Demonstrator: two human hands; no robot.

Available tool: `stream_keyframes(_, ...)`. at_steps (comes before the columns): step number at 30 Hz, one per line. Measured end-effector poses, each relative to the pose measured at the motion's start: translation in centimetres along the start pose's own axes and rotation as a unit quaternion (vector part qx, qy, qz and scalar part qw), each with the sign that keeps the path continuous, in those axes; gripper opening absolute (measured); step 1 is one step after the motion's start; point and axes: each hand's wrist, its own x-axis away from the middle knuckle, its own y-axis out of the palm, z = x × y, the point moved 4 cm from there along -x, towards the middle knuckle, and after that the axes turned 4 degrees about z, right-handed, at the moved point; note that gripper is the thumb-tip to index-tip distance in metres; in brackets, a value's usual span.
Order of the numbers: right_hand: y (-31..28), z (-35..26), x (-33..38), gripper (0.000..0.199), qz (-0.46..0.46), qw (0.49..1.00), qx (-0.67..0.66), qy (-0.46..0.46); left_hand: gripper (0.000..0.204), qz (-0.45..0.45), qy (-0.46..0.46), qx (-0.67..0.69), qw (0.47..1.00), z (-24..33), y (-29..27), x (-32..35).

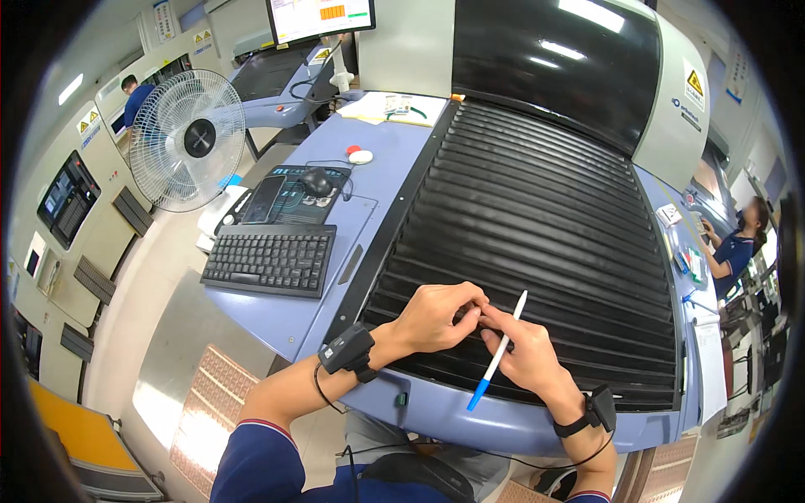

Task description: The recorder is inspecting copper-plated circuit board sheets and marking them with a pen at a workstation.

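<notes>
Nearest to us, our two hands meet on the near edge of one black ribbed shutter (pixel 537 218): our left hand (pixel 436 318) is curled with its fingertips pinched at a slat, though we cannot tell what they grip, and our right hand (pixel 524 352) is closed around one white pen with a blue cap (pixel 498 355), touching the left. Farther left on the blue desk (pixel 394 159) lie one black keyboard (pixel 270 260), one phone (pixel 263 199) and one mouse (pixel 318 181). Beyond stand one white fan (pixel 186 140) and one monitor (pixel 320 18).
</notes>
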Motion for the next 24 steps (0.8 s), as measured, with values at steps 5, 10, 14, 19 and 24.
stream_keyframes(5,-0.1,-0.1,0.1,0.034,0.009,1.000,0.001,-0.008,0.016,-0.057,-0.015,-0.012,0.998,0.3,0.0,0.6)
stream_keyframes(10,-0.3,0.1,-0.1,0.037,0.005,1.000,0.008,-0.018,0.015,-0.045,0.016,-0.004,0.999,0.1,0.3,0.2)
stream_keyframes(14,-0.4,-0.3,-0.1,0.026,-0.013,1.000,0.005,0.018,0.016,-0.099,-0.023,-0.016,0.995,-0.3,0.3,0.7)
stream_keyframes(19,-0.6,-0.5,0.2,0.024,-0.006,1.000,0.009,0.010,0.018,-0.103,-0.014,-0.019,0.994,0.1,0.3,0.7)
stream_keyframes(24,-0.4,0.0,0.0,0.033,0.017,0.999,0.006,-0.031,0.018,-0.098,-0.014,-0.016,0.995,-0.3,0.5,0.6)
